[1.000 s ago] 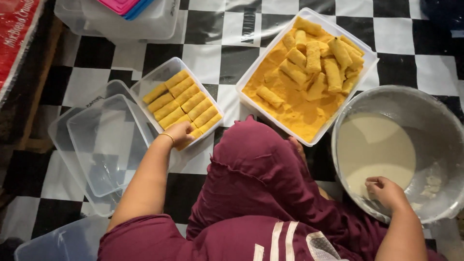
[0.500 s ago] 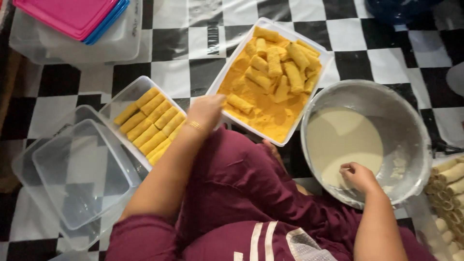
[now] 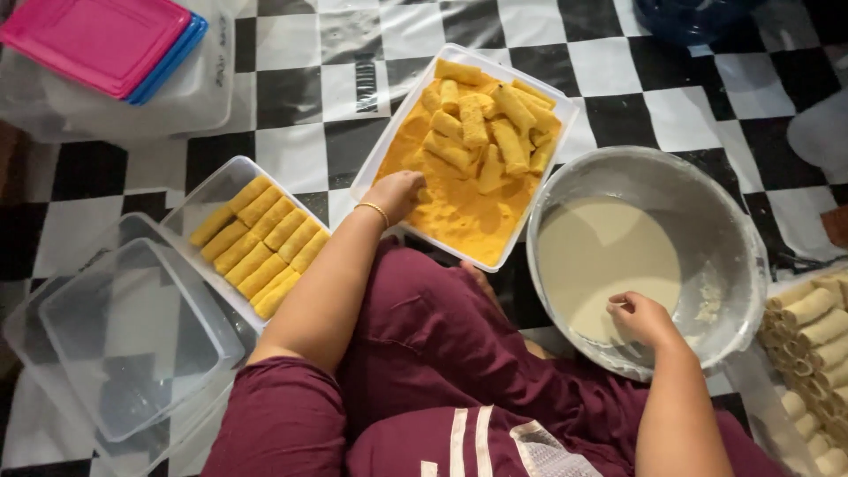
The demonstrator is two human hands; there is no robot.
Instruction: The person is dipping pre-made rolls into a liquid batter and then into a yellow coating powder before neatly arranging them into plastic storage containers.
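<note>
In the crumb tray, left hand curled among ten-odd rolls; right hand pinched over one batter bowl.

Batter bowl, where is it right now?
In the head view the round metal batter bowl sits on the checkered floor at right, between the breadcrumb tray and the plain rolls; the right hand is inside it.

crumb tray: white plastic, smooth, centre of the frame, filled with dry, grainy orange crumbs
coated rolls: matt, rough crumb crust
basin: dull metal, smeared; glossy pale batter inside
stacked boxes: clear, shiny plastic, lower left
floor: glossy checked sheet
trousers: soft maroon cloth
</note>
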